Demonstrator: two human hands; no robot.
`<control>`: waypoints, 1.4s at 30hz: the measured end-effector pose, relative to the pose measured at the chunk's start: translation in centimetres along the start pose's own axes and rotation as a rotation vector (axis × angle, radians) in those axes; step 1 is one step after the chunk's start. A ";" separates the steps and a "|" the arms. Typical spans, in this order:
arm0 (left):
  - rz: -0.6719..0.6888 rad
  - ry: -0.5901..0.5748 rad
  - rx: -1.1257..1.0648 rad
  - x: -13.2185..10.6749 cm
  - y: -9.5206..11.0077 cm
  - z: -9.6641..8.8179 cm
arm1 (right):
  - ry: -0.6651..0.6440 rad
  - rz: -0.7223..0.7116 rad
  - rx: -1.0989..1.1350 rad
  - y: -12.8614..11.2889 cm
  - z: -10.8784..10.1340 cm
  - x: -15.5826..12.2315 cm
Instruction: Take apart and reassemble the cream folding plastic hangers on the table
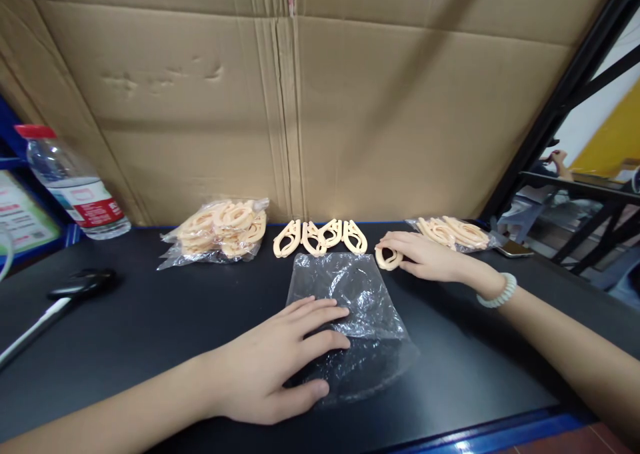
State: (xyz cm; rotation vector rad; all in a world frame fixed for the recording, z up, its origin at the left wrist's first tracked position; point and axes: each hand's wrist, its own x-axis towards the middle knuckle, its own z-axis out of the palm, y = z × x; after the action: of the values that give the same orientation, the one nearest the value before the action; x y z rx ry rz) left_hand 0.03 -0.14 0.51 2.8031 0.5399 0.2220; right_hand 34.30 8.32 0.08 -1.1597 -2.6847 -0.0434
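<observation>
My left hand [280,364] lies flat, fingers spread, on an empty clear plastic bag [357,321] in the middle of the black table [150,334]. My right hand [425,257], with a white bead bracelet on the wrist, has its fingers closed on a peach plastic clip [387,259] that rests on the table just right of the bag's far corner. A row of several peach clips [320,236] lies side by side behind the bag.
A filled bag of peach clips [220,231] sits at the back left, another clip bag [453,233] at the back right beside a phone [515,249]. A water bottle [75,187] and a black tool [83,284] lie far left. A cardboard wall [320,101] stands behind.
</observation>
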 end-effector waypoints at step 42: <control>-0.116 0.204 0.027 0.1 0.7 2.2 | 0.602 0.068 0.651 -8.1 -4.6 -2.0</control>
State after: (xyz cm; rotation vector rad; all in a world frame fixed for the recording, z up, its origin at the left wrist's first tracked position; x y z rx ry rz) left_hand 0.82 -1.21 -1.32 2.7800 0.7542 0.4836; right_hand 30.68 0.77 4.67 -0.8455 -1.9063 0.3957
